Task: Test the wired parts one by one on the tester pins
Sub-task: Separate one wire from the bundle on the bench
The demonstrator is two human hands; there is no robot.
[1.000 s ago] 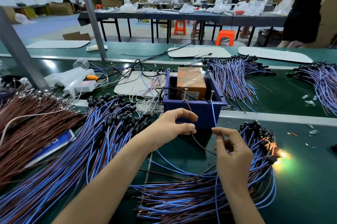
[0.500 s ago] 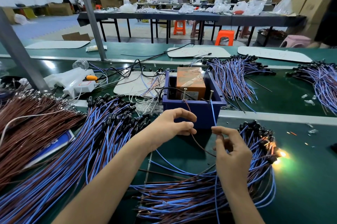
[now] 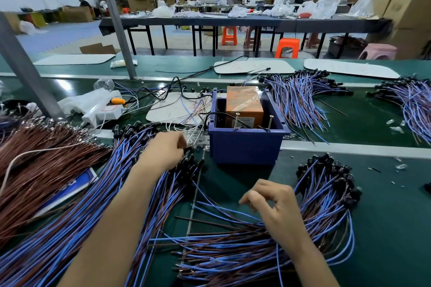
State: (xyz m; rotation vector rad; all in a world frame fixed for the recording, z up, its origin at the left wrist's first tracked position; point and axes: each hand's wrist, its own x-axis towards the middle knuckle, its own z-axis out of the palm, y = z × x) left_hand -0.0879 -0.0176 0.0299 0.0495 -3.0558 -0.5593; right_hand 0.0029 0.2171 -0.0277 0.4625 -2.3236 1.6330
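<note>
The tester is a blue box (image 3: pixel 245 146) holding an orange battery block (image 3: pixel 243 102), with two upright screw pins (image 3: pixel 236 121) on its near rim. A big pile of blue-and-brown wired parts (image 3: pixel 93 205) with black heads fans out on the left. A second pile of wired parts (image 3: pixel 326 205) lies on the right. My left hand (image 3: pixel 163 153) is on the left pile's black heads, fingers curled down around one; the fingertips are hidden. My right hand (image 3: pixel 277 207) hovers over the right pile's wire ends, fingers loosely curled and holding nothing.
Brown wires (image 3: pixel 39 165) are heaped at the far left. A white power strip (image 3: pixel 102 111) and cables sit behind the left pile. More wired bundles (image 3: pixel 300 97) lie past the box. A metal post (image 3: pixel 25 72) rises at left.
Both hands left the tester pins. My left hand went left to the left pile. My right hand dropped toward the right pile and let go of its wire. The glow at right went out.
</note>
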